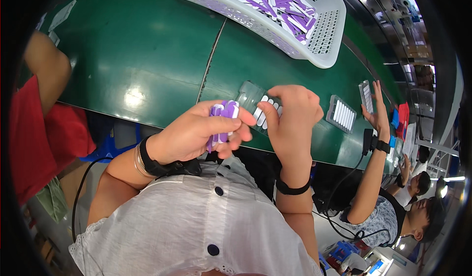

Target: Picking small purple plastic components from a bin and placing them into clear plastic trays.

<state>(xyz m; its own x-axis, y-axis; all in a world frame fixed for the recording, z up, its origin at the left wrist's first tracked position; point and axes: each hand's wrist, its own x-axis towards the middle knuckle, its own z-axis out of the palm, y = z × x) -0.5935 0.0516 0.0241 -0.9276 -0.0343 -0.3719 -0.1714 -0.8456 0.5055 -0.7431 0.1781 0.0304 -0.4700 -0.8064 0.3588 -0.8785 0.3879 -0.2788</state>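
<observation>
My left hand is closed round a bunch of purple-and-white plastic sticks, their ends showing above the fingers. Just right of it, a clear plastic tray rests near the table's front edge, with several white-faced pieces side by side in it. Over the tray's right part bends my right hand, its fingers curled and its thumb pointing down at the pieces. The fingertips are partly hidden, so anything pinched in them does not show.
A white perforated basket full of purple-and-white sticks stands at the back of the green table. Filled trays lie to the right, before a co-worker's raised hand. Another person's arm is at far left.
</observation>
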